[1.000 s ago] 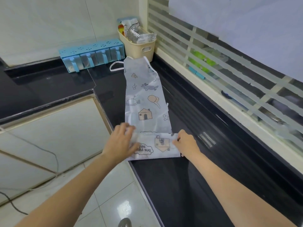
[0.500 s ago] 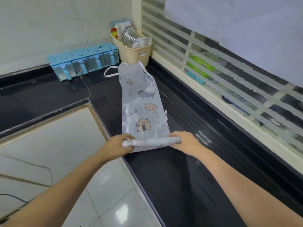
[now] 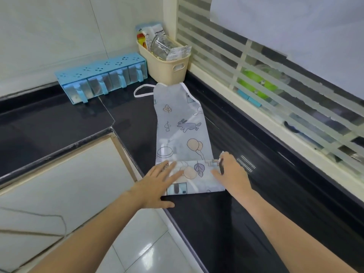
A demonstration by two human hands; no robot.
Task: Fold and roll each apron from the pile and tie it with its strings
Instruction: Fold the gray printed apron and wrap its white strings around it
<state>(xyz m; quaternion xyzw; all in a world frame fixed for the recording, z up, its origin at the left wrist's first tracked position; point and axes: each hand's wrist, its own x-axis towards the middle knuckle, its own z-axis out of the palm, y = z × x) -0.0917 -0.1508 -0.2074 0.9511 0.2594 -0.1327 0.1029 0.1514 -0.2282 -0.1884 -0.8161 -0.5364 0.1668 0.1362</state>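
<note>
While flat, both hands press apron.

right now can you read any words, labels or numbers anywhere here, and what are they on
None can be read as text.
Packets in the beige basket: printed labels, too small and blurred.
Apron: only drawings show, a rabbit, balloons, leaves, a music note; no words visible now.
Blue spice rack: no lettering visible.

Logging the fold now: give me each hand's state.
Left hand: open, pressing flat on the apron.
Right hand: open, resting on the apron's folded end.
</note>
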